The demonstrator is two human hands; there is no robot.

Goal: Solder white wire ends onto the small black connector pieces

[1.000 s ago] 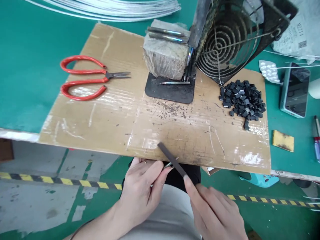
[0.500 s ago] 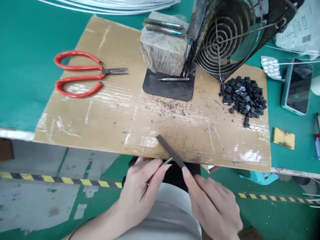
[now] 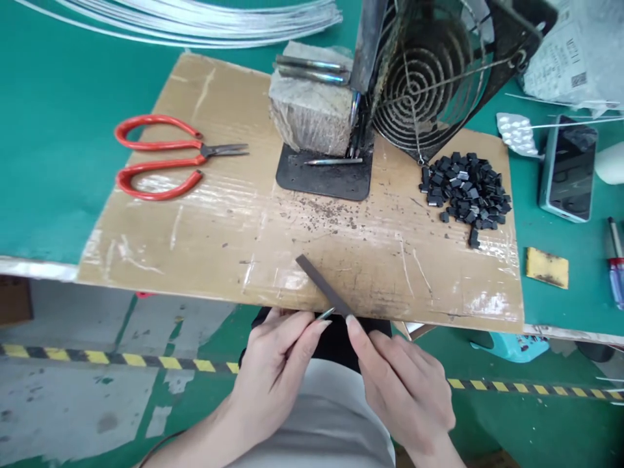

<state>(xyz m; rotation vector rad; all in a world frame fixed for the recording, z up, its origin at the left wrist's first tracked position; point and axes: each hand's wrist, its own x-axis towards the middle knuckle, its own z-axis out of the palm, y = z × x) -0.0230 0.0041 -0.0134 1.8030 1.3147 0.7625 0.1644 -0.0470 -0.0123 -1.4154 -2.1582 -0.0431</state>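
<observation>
Metal rod (image 3: pixel 326 313), slim and pointed, is pinched between the thumb and fingers of the left hand (image 3: pixel 275 364), just off the near edge of the cardboard (image 3: pixel 234 221) on the desk (image 3: pixel 58 162). The right hand (image 3: pixel 400 377) has its fingers closed around the near end of a flat file (image 3: pixel 319 279), thumb laid along it. The file slants across the rod's point; whether the two touch or sit just apart is hard to tell at this angle. Judging by that pose, filing is under way and this rod is not yet finished, though its end already narrows to a point. How smooth the point is cannot be made out. Of the others, two rods (image 3: pixel 312 64) lie on top of the block (image 3: pixel 312 117) and a loose rod (image 3: pixel 334 162) rests on the black plate (image 3: pixel 322 183); nothing shows whether these are done or waiting. Dark crumbs (image 3: pixel 336 211) are scattered in front of the plate. As for writing, the clear bag (image 3: pixel 599 45) at upper right carries a line of printed characters too small and slanted to read surely, plus a square code (image 3: pixel 578 79). No brand can be read on the phone (image 3: pixel 572 169) or the red-handled pliers (image 3: pixel 208 151).
</observation>
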